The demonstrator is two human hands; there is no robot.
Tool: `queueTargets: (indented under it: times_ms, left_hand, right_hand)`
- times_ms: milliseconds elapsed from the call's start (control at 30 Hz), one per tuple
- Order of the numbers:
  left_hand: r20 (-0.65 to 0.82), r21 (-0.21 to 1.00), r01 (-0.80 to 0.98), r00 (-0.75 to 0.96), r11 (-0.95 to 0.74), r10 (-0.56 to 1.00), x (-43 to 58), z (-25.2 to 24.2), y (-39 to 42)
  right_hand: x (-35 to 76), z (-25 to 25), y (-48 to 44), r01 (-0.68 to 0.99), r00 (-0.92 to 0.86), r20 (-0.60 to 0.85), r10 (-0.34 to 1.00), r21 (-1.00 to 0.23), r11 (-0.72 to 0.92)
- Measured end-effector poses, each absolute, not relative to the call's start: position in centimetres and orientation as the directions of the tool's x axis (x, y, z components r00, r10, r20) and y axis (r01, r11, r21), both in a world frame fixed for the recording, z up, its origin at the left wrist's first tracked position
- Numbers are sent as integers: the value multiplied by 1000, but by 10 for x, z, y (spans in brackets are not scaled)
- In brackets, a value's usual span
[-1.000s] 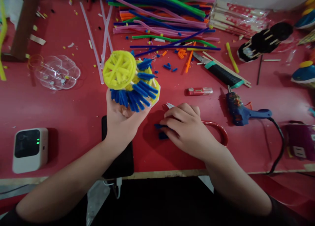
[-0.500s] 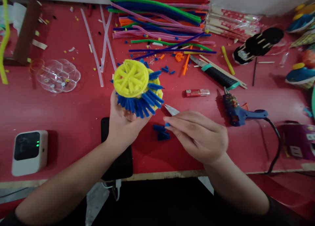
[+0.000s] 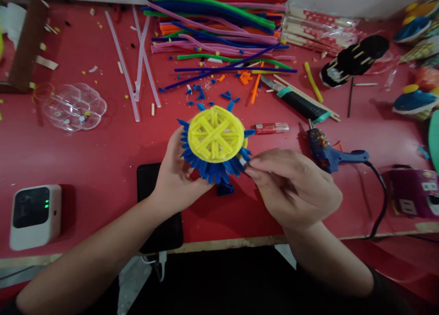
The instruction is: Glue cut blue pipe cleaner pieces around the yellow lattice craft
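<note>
left hand point(image 3: 178, 178) grips yellow-blue wheel point(image 3: 216, 134) from its left, face up, near tabletop point(image 3: 103, 168) front edge; right hand point(image 3: 295, 187) pinched closed against wheel's right rim, held item unclear.

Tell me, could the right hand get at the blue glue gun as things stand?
Probably yes: the glue gun lies beside the right hand on the table with nothing between, though its fingers are pinched at the yellow wheel.

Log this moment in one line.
left hand: holds pipe-cleaner wheel | right hand: fingertips pinched at wheel's rim | nearby: glue gun, lighter
</note>
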State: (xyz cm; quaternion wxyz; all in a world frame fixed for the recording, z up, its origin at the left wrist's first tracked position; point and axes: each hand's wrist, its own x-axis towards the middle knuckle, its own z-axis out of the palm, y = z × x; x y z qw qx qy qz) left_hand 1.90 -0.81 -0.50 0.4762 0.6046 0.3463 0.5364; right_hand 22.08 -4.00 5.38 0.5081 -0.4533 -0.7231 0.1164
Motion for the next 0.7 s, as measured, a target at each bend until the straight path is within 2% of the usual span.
queueTargets:
  times_ms: [133,267,467,700]
  left_hand:
    - [315,949,-81,159,-305,936,18,0,-6]
    - [270,961,-102,145,-258,952,19,-1,-7]
    - [215,973,-125,161,-197,963,17,1,-9]
    - [301,953,-78,179,-291,937,19,1,-7]
  right_hand:
    - [220,57,-37,554,-121,655,746,-579,598]
    - [217,60,-37,573,-90,652,753,-585,574]
    - [218,60,-37,555,-149,630,762,-585,592]
    - [218,60,-37,609,-167,651,741,-523,597]
